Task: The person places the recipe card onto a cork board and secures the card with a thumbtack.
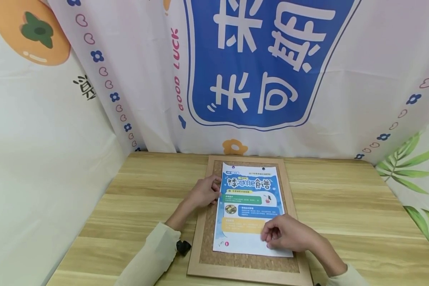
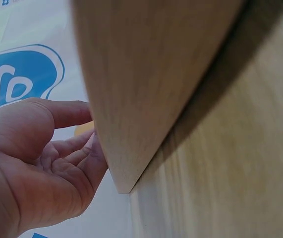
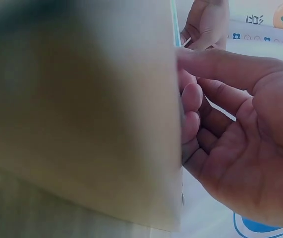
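Observation:
A printed poster (image 1: 250,246) with blue, green and yellow blocks lies on a cork board (image 1: 209,234) with a light wooden frame (image 1: 194,254). Two small pins, one purple (image 1: 233,167) and one black (image 1: 263,169), sit at its top edge. My left hand (image 1: 204,191) is at the poster's left edge, its fingertips right at the paper. Over the lower right of the sheet is my right hand (image 1: 287,233), fingers loosely bent, thumb tip close to the paper. In the right wrist view, that hand (image 3: 250,119) shows no object between its fingers.
The board rests on a wood-grain table (image 1: 136,206). Behind it hangs a printed curtain (image 1: 146,79) with a blue sign shape (image 1: 250,59). A small black object (image 1: 183,247) is at the left sleeve (image 1: 153,254), beside the frame.

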The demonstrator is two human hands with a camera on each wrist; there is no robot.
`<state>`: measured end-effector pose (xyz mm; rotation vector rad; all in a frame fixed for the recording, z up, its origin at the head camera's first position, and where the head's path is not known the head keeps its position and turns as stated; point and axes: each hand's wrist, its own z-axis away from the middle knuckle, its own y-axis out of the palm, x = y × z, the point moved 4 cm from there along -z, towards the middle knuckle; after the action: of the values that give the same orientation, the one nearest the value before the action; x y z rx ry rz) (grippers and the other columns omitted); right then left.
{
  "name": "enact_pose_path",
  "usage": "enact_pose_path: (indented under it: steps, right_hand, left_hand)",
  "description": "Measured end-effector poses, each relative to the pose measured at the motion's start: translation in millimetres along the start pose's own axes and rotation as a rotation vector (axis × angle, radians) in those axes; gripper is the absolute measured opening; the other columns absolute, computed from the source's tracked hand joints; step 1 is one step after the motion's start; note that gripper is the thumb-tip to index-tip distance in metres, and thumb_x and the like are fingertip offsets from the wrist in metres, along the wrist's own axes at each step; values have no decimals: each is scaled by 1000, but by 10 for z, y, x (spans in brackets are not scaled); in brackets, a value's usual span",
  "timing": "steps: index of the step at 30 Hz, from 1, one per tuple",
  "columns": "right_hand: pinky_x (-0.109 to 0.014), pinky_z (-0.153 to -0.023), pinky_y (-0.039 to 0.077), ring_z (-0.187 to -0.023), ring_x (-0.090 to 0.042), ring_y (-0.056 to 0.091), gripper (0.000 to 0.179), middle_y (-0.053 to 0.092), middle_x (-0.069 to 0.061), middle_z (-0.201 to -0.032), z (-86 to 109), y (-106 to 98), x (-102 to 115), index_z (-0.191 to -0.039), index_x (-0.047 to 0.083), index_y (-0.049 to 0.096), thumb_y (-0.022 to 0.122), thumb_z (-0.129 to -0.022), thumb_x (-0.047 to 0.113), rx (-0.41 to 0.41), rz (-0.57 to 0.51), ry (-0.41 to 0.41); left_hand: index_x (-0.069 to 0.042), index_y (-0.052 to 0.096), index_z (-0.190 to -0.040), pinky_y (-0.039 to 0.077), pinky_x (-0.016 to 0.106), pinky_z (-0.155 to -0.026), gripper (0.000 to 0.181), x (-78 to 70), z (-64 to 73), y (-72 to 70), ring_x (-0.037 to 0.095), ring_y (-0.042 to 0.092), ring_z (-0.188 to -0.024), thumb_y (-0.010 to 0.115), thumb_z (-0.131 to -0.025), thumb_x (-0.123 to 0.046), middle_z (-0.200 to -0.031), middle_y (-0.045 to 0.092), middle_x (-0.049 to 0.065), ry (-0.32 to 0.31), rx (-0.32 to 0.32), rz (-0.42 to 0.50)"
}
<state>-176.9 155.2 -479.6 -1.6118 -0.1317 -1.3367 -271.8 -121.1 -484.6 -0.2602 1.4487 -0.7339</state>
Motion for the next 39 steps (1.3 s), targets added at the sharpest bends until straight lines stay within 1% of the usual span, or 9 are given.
enact_pose_path:
  steps: [4, 8, 11, 20, 27, 39]
  right_hand:
    - [-19, -67, 54, -74, 2, 58, 15, 67, 11, -80, -4, 14, -1, -90, 16, 77, 84, -87, 3, -15, -1, 32]
    - [-19, -66, 53, -73, 1, 58, 15, 67, 11, -79, -6, 19, 0, -90, 16, 77, 84, -87, 2, -18, -3, 45]
    - [-19, -66, 54, -74, 1, 58, 15, 67, 11, -80, -7, 12, 0, -90, 15, 77, 84, -87, 2, -12, -10, 40]
    - [-19, -67, 55, -75, 3, 58, 13, 68, 13, -82, 20, 6, -55, -94, 17, 77, 82, -90, 5, 13, -20, -39]
    - [-19, -66, 54, -75, 4, 57, 10, 68, 12, -83, 23, -3, -72, -97, 17, 77, 81, -93, 9, 25, -37, -75]
    - [-20, -69, 55, -78, 2, 58, 8, 66, 12, -85, 41, -24, -65, -99, 17, 76, 80, -95, 12, 43, -38, -57]
  left_hand:
    - [0, 56, -145, 56, 25, -58, 46, -2, -5, 8, 16, 66, -67, 69, -101, 1, -98, 69, 11, 1, -3, -3]
    - [0, 56, -146, 56, 24, -58, 47, -4, -5, 11, 16, 66, -67, 69, -101, 1, -98, 69, 11, -11, -6, -3]
    - [-1, 56, -146, 56, 24, -58, 47, -1, -4, 11, 17, 66, -68, 69, -101, 1, -99, 69, 11, -19, -10, -4]
    - [-1, 57, -144, 55, 23, -59, 46, 3, 4, 17, 15, 65, -67, 70, -101, 0, -98, 69, 10, -18, -12, -20]
    - [4, 56, -144, 55, 24, -57, 47, -18, 14, 3, 16, 66, -65, 69, -99, 3, -96, 70, 12, 22, -6, -5]
    - [3, 56, -145, 57, 26, -58, 47, -17, 15, -3, 15, 67, -66, 69, -100, 2, -97, 71, 11, 26, -1, -10]
